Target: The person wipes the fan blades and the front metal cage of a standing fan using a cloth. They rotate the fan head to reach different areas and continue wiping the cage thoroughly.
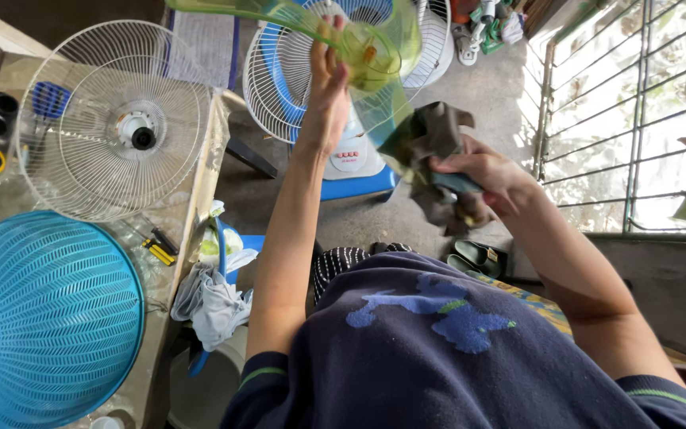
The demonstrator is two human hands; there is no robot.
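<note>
**A:** What have you got in each hand?

**B:** Your left hand (329,87) is raised and closed on the translucent green fan blade (375,56), fingers wrapped around its hub; the blade's upper edge is cut off by the top of the frame. Your right hand (482,179) is clenched on a dark olive rag (430,143), bunched up and touching the blade's lower lobe.

**A:** And behind the blade?

**B:** A blue-and-white fan (343,119) stands on the concrete floor (486,87), mostly hidden by your arm and the blade, so only part of its wire grille and base show.

**A:** On the table?

**B:** The table (200,175) at your left carries a white wire fan guard (113,123) and, nearer you, a blue plastic fan grille (41,318), cut off at the left edge. Between them lie small yellow-handled tools (159,248), probably screwdrivers; they're too small to be sure. A pale cloth (212,302) hangs off the table edge. Green sandals (478,256) peek out beside your shirt.
</note>
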